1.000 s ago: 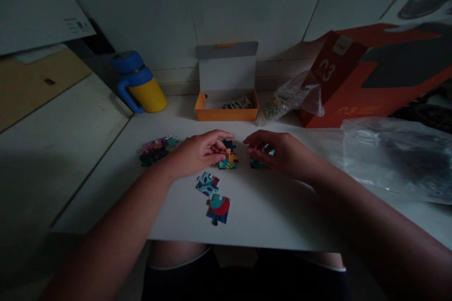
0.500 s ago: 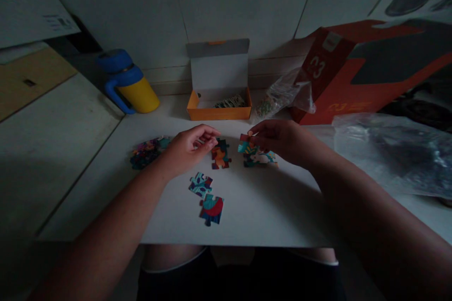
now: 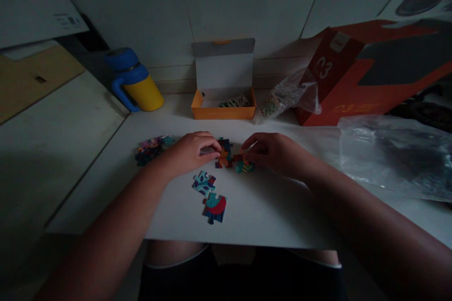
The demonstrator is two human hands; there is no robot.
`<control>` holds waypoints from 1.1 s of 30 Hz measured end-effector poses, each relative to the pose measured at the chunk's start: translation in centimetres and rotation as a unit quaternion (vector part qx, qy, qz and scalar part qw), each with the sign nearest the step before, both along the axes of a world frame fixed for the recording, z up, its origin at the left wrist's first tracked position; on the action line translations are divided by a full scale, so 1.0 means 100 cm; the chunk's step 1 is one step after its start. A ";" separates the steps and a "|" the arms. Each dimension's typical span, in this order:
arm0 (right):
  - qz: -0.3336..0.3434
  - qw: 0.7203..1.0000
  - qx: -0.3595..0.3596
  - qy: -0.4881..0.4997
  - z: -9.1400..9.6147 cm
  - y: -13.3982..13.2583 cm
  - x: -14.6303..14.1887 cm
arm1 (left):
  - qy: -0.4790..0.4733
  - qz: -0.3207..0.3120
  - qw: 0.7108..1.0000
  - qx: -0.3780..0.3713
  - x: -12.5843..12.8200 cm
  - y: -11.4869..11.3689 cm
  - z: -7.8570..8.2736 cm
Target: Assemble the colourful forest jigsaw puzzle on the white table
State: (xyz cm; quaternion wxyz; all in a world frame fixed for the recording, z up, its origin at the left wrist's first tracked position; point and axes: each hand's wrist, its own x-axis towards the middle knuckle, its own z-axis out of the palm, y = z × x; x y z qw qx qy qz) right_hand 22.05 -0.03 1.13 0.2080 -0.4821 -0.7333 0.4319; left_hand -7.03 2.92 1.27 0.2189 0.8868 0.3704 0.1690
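Note:
My left hand (image 3: 197, 150) is closed, its thumb and fingertips on the left edge of a dark puzzle piece with an orange figure (image 3: 223, 154). From the other side, my right hand (image 3: 275, 153) pinches a teal and orange puzzle piece (image 3: 244, 165) right beside it. Whether the two pieces interlock I cannot tell. My right fingers hide part of what lies under them. Nearer the table's front edge lie a light blue spotted puzzle piece (image 3: 204, 183) and a teal and red puzzle piece (image 3: 215, 208), corner to corner.
A heap of puzzle pieces (image 3: 151, 149) lies beyond my left forearm. Along the back stand a blue and yellow mug (image 3: 141, 87), an open orange box (image 3: 223, 113), a clear bag (image 3: 278, 99) and a large red box (image 3: 339, 89). More plastic wrapping (image 3: 391, 160) lies at the right.
My right hand has brought the teal and orange piece left and nearer to me, against the orange-figure piece. My left hand has moved onto that piece's edge. The view has shifted slightly.

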 end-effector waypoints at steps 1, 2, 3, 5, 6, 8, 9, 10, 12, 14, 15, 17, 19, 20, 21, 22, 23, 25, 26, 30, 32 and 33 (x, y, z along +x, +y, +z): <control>0.002 1.000 -0.006 0.003 -0.001 -0.002 -0.003 | 0.009 -0.018 1.000 0.001 0.000 0.001 -0.002; 0.003 1.000 -0.014 0.008 -0.002 -0.004 -0.007 | 0.016 -0.032 0.999 -0.001 0.000 0.001 -0.004; 0.005 1.000 -0.024 0.014 -0.004 -0.006 -0.010 | 0.021 -0.042 0.999 -0.002 0.000 0.002 -0.006; 0.010 0.999 -0.043 0.023 -0.008 -0.009 -0.018 | 0.026 -0.048 0.999 -0.003 0.002 0.002 -0.009; 0.015 0.998 -0.048 0.024 -0.010 -0.011 -0.022 | 0.027 -0.046 0.999 -0.003 0.004 0.001 -0.010; 0.021 0.999 -0.040 0.016 -0.013 -0.015 -0.028 | 0.030 -0.040 0.999 -0.006 0.007 0.001 -0.012; 0.022 0.999 -0.026 0.004 -0.014 -0.016 -0.031 | 0.031 -0.039 0.999 -0.008 0.008 0.000 -0.012; 0.020 1.000 -0.009 -0.011 -0.014 -0.017 -0.033 | 0.030 -0.041 0.999 -0.010 0.009 0.000 -0.012; 0.013 0.998 0.025 -0.048 -0.013 -0.019 -0.037 | 0.031 -0.051 0.998 -0.014 0.008 -0.001 -0.010; 0.012 0.995 0.052 -0.082 -0.011 -0.021 -0.039 | 0.032 -0.064 0.997 -0.024 0.004 -0.003 -0.007; 0.014 0.993 0.064 -0.096 -0.010 -0.022 -0.040 | 0.033 -0.071 0.996 -0.032 0.002 -0.004 -0.005; 0.030 0.989 0.099 -0.110 -0.008 -0.023 -0.040 | 0.037 -0.085 0.995 -0.047 -0.002 -0.005 -0.002; 0.060 0.983 0.141 -0.105 -0.009 -0.024 -0.038 | 0.042 -0.093 0.994 -0.050 -0.004 -0.005 -0.002; 0.077 0.979 0.160 -0.100 -0.011 -0.024 -0.037 | 0.044 -0.093 0.994 -0.047 -0.005 -0.006 -0.002; 0.093 0.975 0.175 -0.096 -0.012 -0.025 -0.035 | 0.045 -0.090 0.994 -0.045 -0.004 -0.006 -0.003; 0.108 0.972 0.184 -0.097 -0.014 -0.025 -0.034 | 0.044 -0.087 0.994 -0.042 -0.004 -0.006 -0.004; 0.118 0.969 0.189 -0.102 -0.016 -0.025 -0.033 | 0.043 -0.083 0.995 -0.041 -0.003 -0.006 -0.005; 0.134 0.965 0.194 -0.115 -0.018 -0.025 -0.033 | 0.038 -0.079 0.995 -0.040 -0.002 -0.006 -0.006; 0.137 0.963 0.196 -0.120 -0.018 -0.025 -0.033 | 0.034 -0.077 0.996 -0.039 -0.001 -0.007 -0.007; 0.124 0.959 0.205 -0.152 -0.015 -0.029 -0.039 | 0.027 -0.070 0.996 -0.038 0.001 -0.007 -0.008; 0.111 0.954 0.214 -0.177 -0.013 -0.031 -0.043 | 0.028 -0.068 0.997 -0.034 0.001 -0.006 -0.008; 0.109 0.951 0.220 -0.190 -0.012 -0.033 -0.045 | 0.030 -0.067 0.997 -0.031 0.001 -0.006 -0.008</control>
